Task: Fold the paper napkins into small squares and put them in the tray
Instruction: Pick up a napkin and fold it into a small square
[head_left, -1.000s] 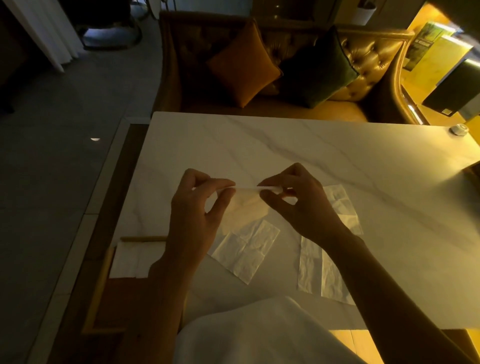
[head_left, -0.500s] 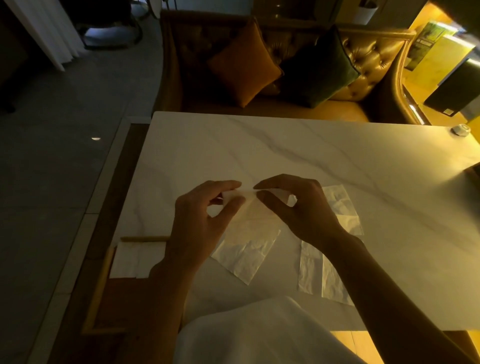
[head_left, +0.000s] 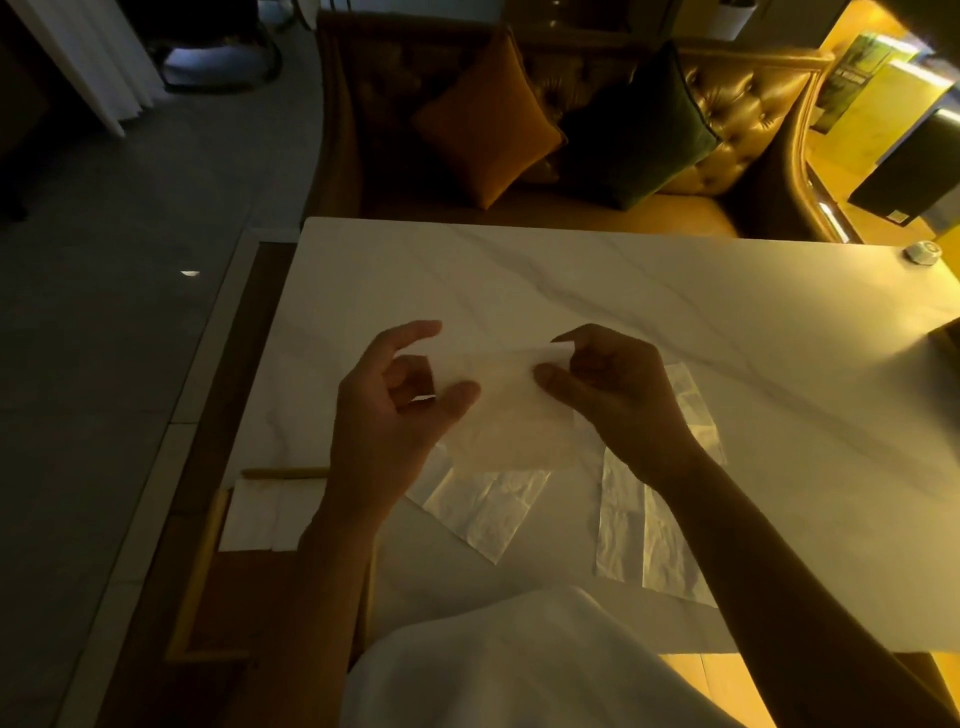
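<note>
A thin white paper napkin (head_left: 511, 410) is held spread above the marble table (head_left: 571, 280). My left hand (head_left: 395, 410) pinches its left edge with thumb and fingers. My right hand (head_left: 613, 395) pinches its upper right corner. Under it on the table lies another unfolded napkin (head_left: 488, 512). A third napkin (head_left: 649, 540) lies flat to the right, partly under my right forearm. A wooden tray (head_left: 200, 561) sits low at the table's left edge, with a folded white napkin (head_left: 260, 514) in its far end.
A leather sofa with an orange cushion (head_left: 488, 130) and a dark green cushion (head_left: 639, 130) stands behind the table. A small round object (head_left: 922, 253) rests at the table's far right corner. White cloth on my lap (head_left: 519, 665) fills the bottom.
The napkin was folded to a thin strip between my hands, then lowered; now my hands have drawn apart and the napkin is held wider and lifted over the one beneath.
</note>
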